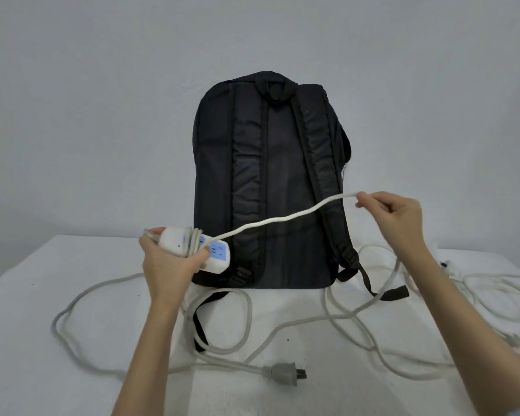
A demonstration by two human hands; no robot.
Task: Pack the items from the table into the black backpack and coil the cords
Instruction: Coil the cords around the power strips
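The white cord [285, 219] was pinched between the thumb and fingertips of the right hand [394, 217], raised in front of the black backpack [270, 181]. The power strip [195, 249] was gripped by the left hand [165, 259], with fingers curled under its body and the thumb pressed against the few turns already wound round it. Between the two hands the cord was drawn out in a shallow arc.

Beyond the right hand, the rest of the cord was left trailing down to the white table [42, 295], where it lay in loose, crossing loops. One stretch was seen passing over the backpack's loose strap [394, 294] at the right.

A snag was judged the likeliest fault: if winding were continued without the loops being freed, the strap could be caught and the upright backpack dragged or tipped. The light pinch could also be lost under tension, and the wound turns might slip off the strip's end if the thumb were lifted. A second cord, ending in a grey plug [284, 374], lay tangled nearby and could be pulled along.
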